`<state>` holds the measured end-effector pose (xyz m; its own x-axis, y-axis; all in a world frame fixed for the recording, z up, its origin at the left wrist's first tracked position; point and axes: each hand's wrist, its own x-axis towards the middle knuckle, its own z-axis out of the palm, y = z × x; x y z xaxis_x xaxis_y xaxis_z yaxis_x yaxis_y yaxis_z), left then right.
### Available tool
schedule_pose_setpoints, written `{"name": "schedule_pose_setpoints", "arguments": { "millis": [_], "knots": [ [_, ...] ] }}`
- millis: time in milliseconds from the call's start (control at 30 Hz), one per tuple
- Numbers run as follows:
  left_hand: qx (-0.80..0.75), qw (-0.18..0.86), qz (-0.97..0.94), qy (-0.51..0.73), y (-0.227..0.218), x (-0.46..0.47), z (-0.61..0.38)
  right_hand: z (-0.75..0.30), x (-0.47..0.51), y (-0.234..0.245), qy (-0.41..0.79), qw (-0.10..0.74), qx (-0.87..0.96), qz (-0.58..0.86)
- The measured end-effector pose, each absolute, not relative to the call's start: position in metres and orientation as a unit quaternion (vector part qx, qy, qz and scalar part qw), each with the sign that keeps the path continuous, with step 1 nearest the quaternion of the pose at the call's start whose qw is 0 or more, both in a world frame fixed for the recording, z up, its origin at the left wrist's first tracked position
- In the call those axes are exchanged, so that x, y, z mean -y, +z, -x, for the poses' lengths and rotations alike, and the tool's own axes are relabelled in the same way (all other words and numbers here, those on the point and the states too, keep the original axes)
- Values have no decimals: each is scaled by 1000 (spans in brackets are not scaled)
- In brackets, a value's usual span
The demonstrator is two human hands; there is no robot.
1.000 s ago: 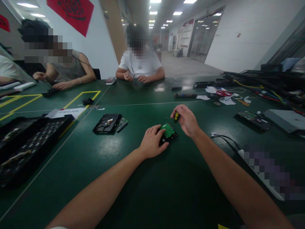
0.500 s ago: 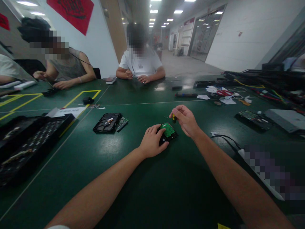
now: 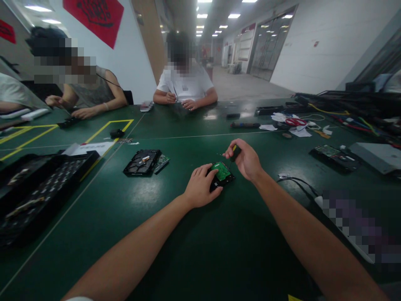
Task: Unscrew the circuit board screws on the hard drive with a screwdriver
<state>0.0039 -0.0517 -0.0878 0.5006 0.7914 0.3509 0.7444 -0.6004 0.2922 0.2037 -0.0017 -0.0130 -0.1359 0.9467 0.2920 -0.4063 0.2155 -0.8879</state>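
Observation:
A small hard drive (image 3: 223,176) with a green circuit board on top lies on the green table (image 3: 175,242) in front of me. My left hand (image 3: 200,188) presses down on its near left side, fingers curled over the edge. My right hand (image 3: 246,159) is closed around a small black and yellow screwdriver (image 3: 234,152), held tilted just above the drive's far right corner, tip pointing down at the board.
A second, larger hard drive (image 3: 142,162) with a loose board lies to the left. A black tray (image 3: 34,188) fills the near left. Another drive (image 3: 335,156), cables and a grey box sit at right. Two other people sit across the table.
My right hand has rolled the screwdriver in its fingers and shifted slightly right. The left hand stays pressed on the drive.

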Motion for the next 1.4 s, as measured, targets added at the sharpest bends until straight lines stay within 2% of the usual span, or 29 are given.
{"name": "schedule_pose_setpoints", "arguments": {
  "millis": [600,933,1400],
  "knots": [
    [-441,53,-865,235,-89,52,-4,-207,-1,-12,513,597,531,314],
    [-442,49,-865,232,-88,52,-4,-204,-1,-18,557,603,499,277],
    [-442,51,-865,232,-88,51,-4,-206,2,-16,527,595,514,321]
  ]
}}
